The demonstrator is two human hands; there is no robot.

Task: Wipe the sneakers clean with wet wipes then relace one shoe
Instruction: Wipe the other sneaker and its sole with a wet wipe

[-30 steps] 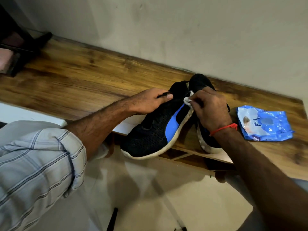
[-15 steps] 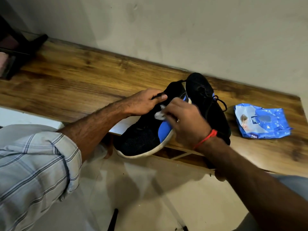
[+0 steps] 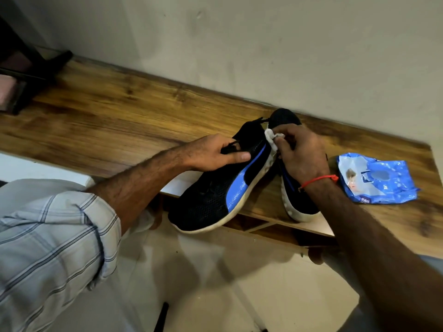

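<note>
The left hand (image 3: 215,153) grips the near sneaker (image 3: 223,185) at its collar, fingers curled over the top edge and thumb along the side. This seems meant to steady the shoe and tilt its blue-striped side and white sole edge up toward the person. The toe of this sneaker hangs past the front edge of the wooden shelf (image 3: 115,121). The right hand (image 3: 302,154) pinches a bunched white wipe (image 3: 271,136) between fingertips and thumb, pressing it at the heel end of the same sneaker, likely to scrub the sole rim there. The second sneaker (image 3: 299,204) lies just beside the first, on its far-right side, partly hidden by the right wrist. The blue wipes pack (image 3: 381,180) lies further right of the near sneaker, within reach.

Count: two sneakers, one wipe in use, one pack, two hands.
</note>
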